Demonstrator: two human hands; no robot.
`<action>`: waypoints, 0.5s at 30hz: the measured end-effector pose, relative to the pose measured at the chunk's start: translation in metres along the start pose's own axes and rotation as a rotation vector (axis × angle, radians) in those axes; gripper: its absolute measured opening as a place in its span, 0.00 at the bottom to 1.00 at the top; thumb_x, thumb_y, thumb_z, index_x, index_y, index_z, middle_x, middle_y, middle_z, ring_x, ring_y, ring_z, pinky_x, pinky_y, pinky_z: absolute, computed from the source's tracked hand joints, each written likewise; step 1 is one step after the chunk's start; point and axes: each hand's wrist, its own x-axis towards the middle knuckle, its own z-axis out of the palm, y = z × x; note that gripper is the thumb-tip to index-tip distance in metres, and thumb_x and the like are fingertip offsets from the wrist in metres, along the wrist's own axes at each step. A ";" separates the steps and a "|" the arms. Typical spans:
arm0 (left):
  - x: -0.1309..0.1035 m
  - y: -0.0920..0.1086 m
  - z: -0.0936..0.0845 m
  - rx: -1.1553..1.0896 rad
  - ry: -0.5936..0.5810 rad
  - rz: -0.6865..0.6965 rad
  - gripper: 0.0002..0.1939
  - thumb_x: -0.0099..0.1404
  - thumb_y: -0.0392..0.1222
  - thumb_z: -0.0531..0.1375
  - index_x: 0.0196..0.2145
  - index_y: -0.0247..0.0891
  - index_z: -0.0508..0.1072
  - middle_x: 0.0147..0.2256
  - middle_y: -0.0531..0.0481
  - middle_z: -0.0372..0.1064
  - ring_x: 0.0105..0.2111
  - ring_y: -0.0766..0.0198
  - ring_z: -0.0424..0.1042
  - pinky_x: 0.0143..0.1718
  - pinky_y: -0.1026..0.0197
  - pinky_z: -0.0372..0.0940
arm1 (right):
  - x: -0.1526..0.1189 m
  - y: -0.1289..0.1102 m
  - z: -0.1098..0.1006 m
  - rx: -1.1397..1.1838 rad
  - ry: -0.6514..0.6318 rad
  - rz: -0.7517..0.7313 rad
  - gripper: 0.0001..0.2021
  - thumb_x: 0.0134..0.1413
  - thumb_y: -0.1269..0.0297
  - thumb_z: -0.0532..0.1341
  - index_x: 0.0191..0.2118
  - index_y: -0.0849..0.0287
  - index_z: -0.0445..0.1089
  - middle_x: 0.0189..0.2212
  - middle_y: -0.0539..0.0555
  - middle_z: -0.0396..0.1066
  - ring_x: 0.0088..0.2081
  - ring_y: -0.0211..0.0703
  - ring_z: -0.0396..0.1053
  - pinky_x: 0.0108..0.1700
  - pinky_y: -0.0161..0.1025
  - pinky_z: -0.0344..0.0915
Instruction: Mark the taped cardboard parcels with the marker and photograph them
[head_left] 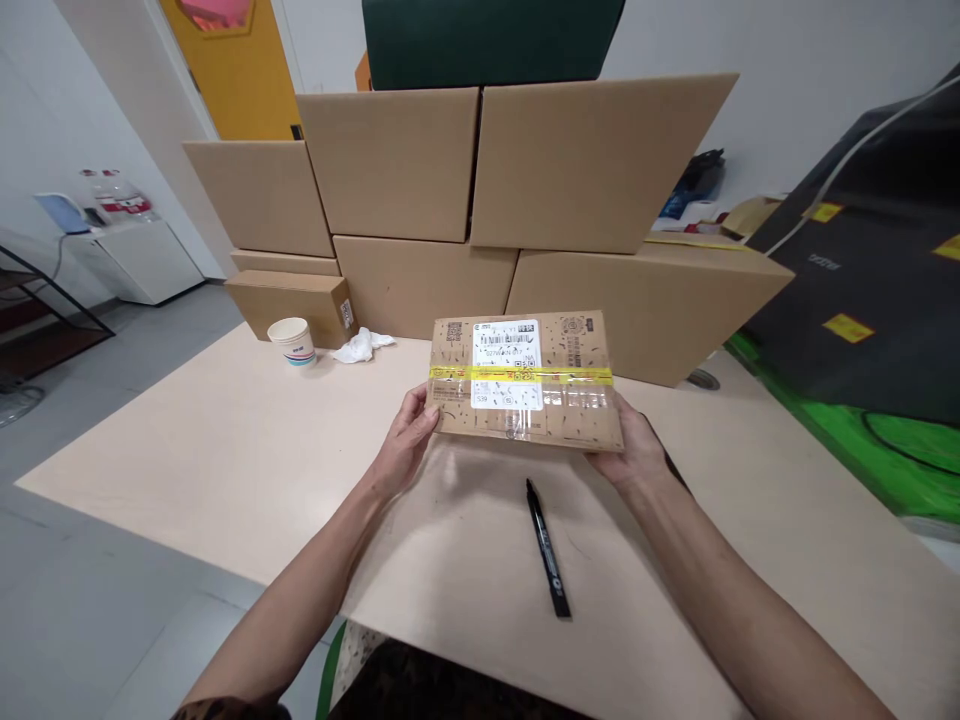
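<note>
A cardboard parcel is held up over the table, its labelled face tilted toward me. Yellow tape runs across it and over the white shipping label. My left hand grips its left edge, thumb on the front face. On the right edge, my right hand has hold of the lower corner, its fingers partly hidden behind and under the parcel. Below the parcel, a black marker pen lies on the table between my forearms, touched by neither hand.
Large cardboard boxes are stacked along the back of the table, with a dark green box on top. At the back left are a smaller box, a paper cup and crumpled tissue. A black covered object stands at right.
</note>
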 end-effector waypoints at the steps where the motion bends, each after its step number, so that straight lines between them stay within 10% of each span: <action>1: 0.000 0.001 0.000 0.024 -0.021 -0.004 0.27 0.65 0.54 0.69 0.58 0.44 0.73 0.64 0.45 0.68 0.66 0.48 0.65 0.68 0.46 0.58 | 0.000 0.002 -0.001 0.005 -0.003 0.002 0.10 0.52 0.57 0.64 0.38 0.53 0.77 0.33 0.53 0.83 0.45 0.57 0.82 0.46 0.54 0.80; 9: -0.001 0.006 0.001 0.089 -0.135 -0.124 0.39 0.64 0.66 0.64 0.68 0.56 0.63 0.73 0.48 0.52 0.71 0.38 0.53 0.67 0.33 0.55 | 0.002 0.022 -0.019 0.039 0.121 -0.073 0.11 0.52 0.54 0.65 0.39 0.52 0.77 0.28 0.51 0.82 0.32 0.53 0.82 0.37 0.51 0.82; 15: -0.002 -0.002 -0.005 0.204 -0.220 0.074 0.42 0.63 0.60 0.68 0.70 0.57 0.59 0.74 0.47 0.48 0.72 0.41 0.51 0.71 0.37 0.53 | 0.007 0.026 -0.028 0.031 0.075 -0.088 0.14 0.52 0.59 0.66 0.45 0.53 0.78 0.35 0.53 0.84 0.36 0.53 0.83 0.36 0.49 0.82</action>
